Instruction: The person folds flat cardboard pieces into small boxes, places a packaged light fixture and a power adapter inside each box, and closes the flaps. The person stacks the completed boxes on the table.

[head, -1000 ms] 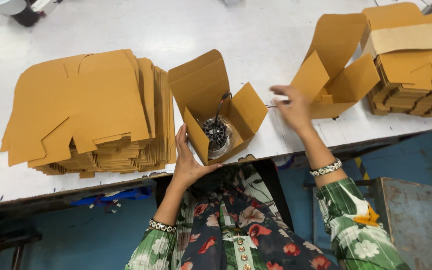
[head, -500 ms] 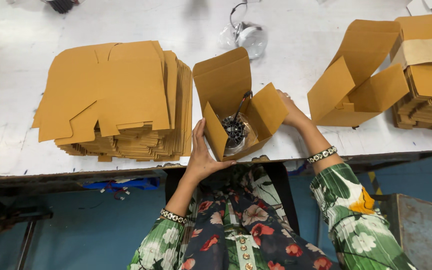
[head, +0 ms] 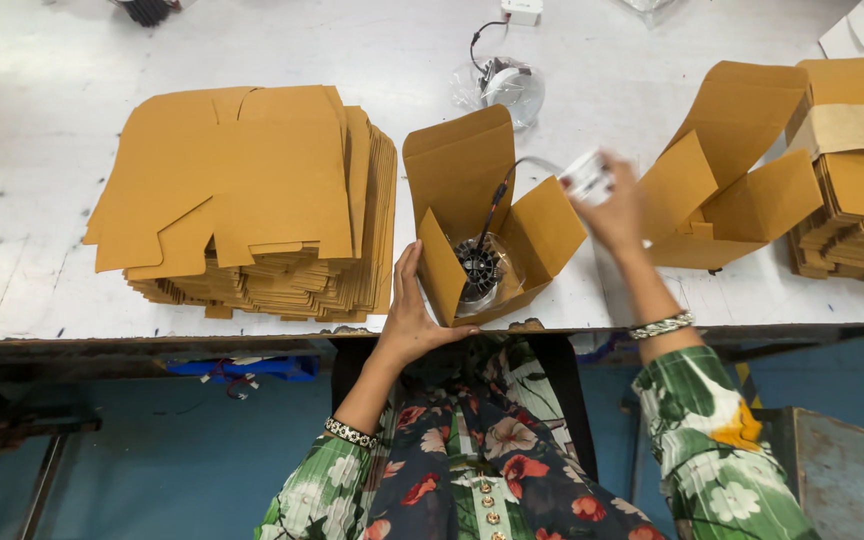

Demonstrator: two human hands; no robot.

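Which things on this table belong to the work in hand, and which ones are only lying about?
In hand:
- open cardboard box, steadied by the left hand
- black round part inside it, with its cable
- small white block in the right hand

Lying about:
- stack of flat cardboard blanks
- second open box
- bagged part

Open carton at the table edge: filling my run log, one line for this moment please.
left hand steadies open carton | right hand holds white block | black part inside
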